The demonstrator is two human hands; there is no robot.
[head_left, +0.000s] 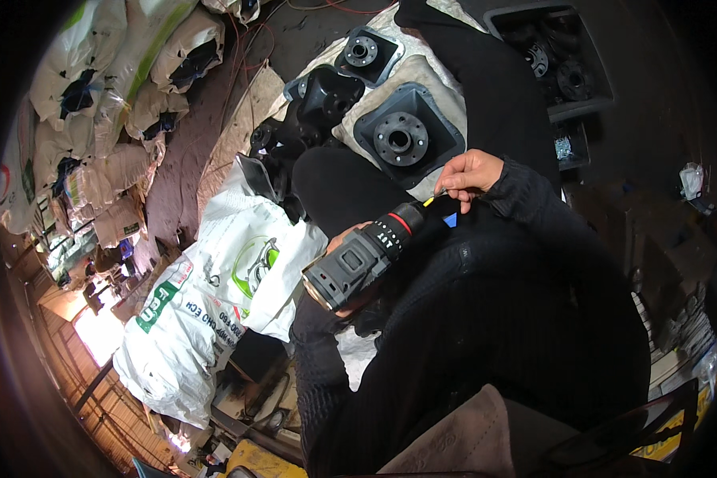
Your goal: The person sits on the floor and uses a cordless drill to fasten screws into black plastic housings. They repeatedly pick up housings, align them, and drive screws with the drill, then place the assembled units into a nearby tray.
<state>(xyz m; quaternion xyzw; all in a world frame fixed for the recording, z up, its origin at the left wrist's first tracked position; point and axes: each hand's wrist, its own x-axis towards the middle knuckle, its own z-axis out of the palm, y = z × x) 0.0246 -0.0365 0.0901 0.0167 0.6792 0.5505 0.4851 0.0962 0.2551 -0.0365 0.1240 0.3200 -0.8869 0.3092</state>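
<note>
A black cordless drill [350, 269] with a red ring near its chuck lies across my lap, pointing up and to the right. My left hand [347, 237] is wrapped round it, mostly hidden beneath its body. At the tip of its yellow-marked bit [429, 201], my right hand [472, 174] pinches a small dark piece, too small to name. Just beyond the right hand, a black square-flanged part [372, 131] with a round, holed hub rests on pale cloth. A small blue patch [452, 220] shows below the right fingers.
Another flanged part [362, 52] and a heap of black parts [320, 99] lie farther off. A grey crate [601, 105] of black parts stands far right, above a small bin [564, 149]. At left are a printed white sack [163, 378] and several piled sacks [80, 48].
</note>
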